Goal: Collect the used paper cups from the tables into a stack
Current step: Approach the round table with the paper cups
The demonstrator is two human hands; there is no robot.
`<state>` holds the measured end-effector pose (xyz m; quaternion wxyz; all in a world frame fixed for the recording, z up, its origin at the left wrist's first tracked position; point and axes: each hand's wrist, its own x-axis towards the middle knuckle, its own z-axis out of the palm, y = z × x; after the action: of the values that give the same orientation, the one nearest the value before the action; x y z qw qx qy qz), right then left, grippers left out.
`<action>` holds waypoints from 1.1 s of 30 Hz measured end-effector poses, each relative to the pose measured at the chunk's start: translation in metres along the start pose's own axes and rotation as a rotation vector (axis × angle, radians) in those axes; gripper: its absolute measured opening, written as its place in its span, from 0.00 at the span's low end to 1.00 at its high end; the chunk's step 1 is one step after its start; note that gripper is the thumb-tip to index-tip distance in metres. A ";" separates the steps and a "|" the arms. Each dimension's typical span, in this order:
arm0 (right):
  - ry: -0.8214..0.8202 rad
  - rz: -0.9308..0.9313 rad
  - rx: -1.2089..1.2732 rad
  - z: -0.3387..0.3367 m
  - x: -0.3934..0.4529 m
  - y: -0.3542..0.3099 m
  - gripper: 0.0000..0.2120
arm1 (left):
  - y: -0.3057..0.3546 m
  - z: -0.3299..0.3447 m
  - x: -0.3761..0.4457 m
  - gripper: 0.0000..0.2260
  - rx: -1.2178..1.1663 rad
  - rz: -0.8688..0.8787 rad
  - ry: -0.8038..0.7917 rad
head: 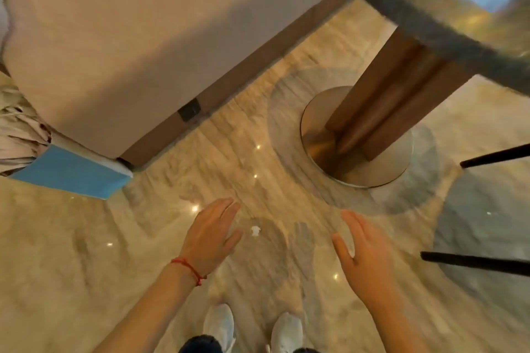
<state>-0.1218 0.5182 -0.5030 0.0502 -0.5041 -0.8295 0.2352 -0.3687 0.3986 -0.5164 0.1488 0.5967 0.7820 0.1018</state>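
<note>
Hands, left hand (210, 233) and right hand (362, 249), were spread and empty; no cups visible, blur risked clipping table (430, 23).

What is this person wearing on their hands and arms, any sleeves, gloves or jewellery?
Both forearms show bare, with no sleeves in view and no gloves. The left hand has a thin red string bracelet at the wrist, knotted on one side. The right hand shows nothing on it.

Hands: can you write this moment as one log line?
left hand: open, empty | right hand: open, empty | cups: none in view | table: ahead right
</note>
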 end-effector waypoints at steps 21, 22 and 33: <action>-0.054 -0.085 -0.046 0.282 0.080 0.149 0.26 | -0.113 0.389 0.063 0.17 -0.398 -0.315 -0.258; -0.048 -0.084 -0.043 0.285 0.082 0.151 0.24 | -0.113 0.395 0.063 0.16 -0.416 -0.333 -0.229; -0.086 -0.027 0.047 0.253 0.072 0.132 0.23 | -0.092 0.348 0.060 0.06 -1.078 -0.851 0.033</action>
<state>-0.1309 0.5448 -0.7959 0.0294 -0.4809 -0.8319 0.2753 -0.3429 0.4259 -0.8790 0.4398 0.0785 0.7908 0.4183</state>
